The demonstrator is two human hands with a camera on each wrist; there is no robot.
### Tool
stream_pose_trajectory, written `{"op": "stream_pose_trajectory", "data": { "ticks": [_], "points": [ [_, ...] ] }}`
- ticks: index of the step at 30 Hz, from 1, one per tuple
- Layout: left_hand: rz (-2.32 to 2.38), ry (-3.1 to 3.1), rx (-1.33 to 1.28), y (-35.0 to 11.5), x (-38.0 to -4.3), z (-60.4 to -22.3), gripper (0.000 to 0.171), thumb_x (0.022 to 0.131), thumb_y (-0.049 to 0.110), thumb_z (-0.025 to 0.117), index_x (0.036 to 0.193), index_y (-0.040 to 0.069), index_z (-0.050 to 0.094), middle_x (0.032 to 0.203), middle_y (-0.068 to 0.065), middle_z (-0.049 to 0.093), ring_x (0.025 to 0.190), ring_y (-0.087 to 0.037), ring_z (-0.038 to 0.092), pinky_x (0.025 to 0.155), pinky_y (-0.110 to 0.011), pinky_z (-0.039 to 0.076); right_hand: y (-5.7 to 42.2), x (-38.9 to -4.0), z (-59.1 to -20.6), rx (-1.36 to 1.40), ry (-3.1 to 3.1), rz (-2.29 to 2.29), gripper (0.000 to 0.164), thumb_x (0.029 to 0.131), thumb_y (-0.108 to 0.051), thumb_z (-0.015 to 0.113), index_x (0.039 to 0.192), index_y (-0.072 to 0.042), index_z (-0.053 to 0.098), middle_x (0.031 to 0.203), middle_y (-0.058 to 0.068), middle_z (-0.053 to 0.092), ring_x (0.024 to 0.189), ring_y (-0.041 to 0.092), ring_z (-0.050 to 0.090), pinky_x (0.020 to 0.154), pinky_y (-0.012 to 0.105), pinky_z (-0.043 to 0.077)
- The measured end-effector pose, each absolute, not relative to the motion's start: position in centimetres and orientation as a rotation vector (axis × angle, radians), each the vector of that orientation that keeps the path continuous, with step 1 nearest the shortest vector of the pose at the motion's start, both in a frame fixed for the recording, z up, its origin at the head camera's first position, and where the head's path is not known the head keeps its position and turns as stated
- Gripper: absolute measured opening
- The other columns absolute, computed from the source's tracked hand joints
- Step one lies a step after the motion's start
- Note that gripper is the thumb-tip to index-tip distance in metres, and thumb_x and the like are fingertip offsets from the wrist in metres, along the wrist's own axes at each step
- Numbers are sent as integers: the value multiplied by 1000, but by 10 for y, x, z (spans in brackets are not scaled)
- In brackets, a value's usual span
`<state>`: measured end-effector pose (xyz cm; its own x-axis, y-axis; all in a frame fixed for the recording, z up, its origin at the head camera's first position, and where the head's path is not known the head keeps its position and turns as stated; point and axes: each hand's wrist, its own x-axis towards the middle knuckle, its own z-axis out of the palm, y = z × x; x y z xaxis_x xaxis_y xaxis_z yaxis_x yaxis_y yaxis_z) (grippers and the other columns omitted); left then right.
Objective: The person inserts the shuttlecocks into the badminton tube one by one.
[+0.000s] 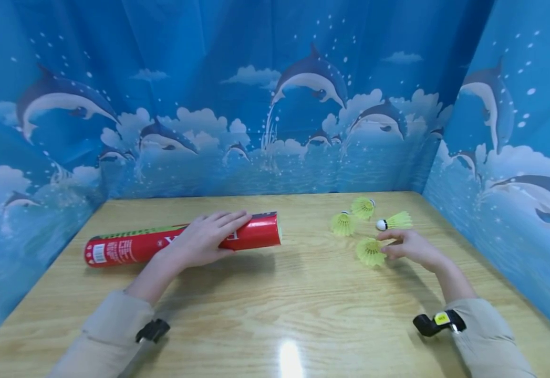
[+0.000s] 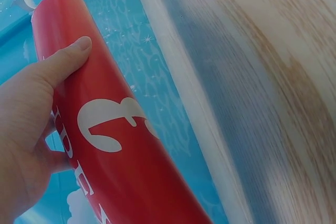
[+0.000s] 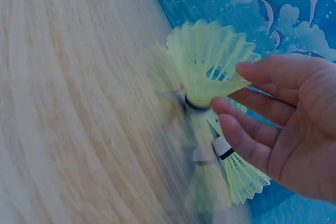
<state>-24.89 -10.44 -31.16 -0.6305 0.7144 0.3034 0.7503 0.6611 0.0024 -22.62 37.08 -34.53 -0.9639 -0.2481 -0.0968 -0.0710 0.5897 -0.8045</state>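
A long red tube point(image 1: 128, 245) lies on its side across the left of the wooden table point(image 1: 275, 315). My left hand point(image 1: 206, 237) lies over its right part, fingers across the top. In the left wrist view the thumb point(image 2: 68, 59) presses along the red tube point(image 2: 121, 150), so the hand grips it. My right hand point(image 1: 400, 247) pinches a yellow shuttlecock point(image 1: 370, 251) on the table at the right. In the right wrist view, thumb and fingertips point(image 3: 223, 107) close on that shuttlecock point(image 3: 210, 61) near its cork. The view is blurred.
Three more yellow shuttlecocks lie just beyond the right hand: one point(image 1: 342, 223), one point(image 1: 363, 207) and one with a white cork point(image 1: 395, 221). Blue dolphin-print curtains point(image 1: 275, 105) wall in the table at the back and both sides.
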Motion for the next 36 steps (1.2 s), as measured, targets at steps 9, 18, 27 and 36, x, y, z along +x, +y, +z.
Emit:
{"op": "stream_pose_trajectory", "data": {
  "ticks": [9, 18, 27, 36],
  "points": [
    [-188, -2599, -1176, -105, -247, -310, 97, 63, 24, 86, 144, 19, 34, 140, -5, 44, 122, -26, 43, 89, -56, 42, 362, -232, -349, -39, 2737, -1371, 42, 91, -6, 55, 123, 18, 44, 109, 24, 55, 73, 12, 60, 68, 31, 54],
    [-179, -2598, -1175, -105, -248, -312, 97, 63, 24, 87, 144, 19, 34, 140, -5, 44, 122, -26, 43, 90, -55, 42, 354, -232, -347, 11, 2817, -1368, 38, 90, -4, 58, 119, 18, 49, 102, 21, 60, 68, 9, 58, 63, 28, 54],
    [-180, -2606, -1168, -106, -248, -312, 97, 63, 24, 87, 145, 20, 34, 140, -4, 44, 122, -26, 43, 90, -56, 42, 331, -234, -339, -12, 2770, -1594, 30, 87, -7, 63, 107, 14, 54, 83, -1, 60, 69, 5, 57, 63, 27, 53],
    [-192, -2619, -1161, -105, -250, -312, 99, 62, 25, 87, 145, 20, 33, 140, -4, 44, 122, -26, 43, 90, -56, 42, 296, -242, -327, -45, 2595, -1785, 28, 89, -12, 62, 106, 9, 55, 86, -5, 61, 76, 6, 57, 68, 25, 52]
  ]
}}
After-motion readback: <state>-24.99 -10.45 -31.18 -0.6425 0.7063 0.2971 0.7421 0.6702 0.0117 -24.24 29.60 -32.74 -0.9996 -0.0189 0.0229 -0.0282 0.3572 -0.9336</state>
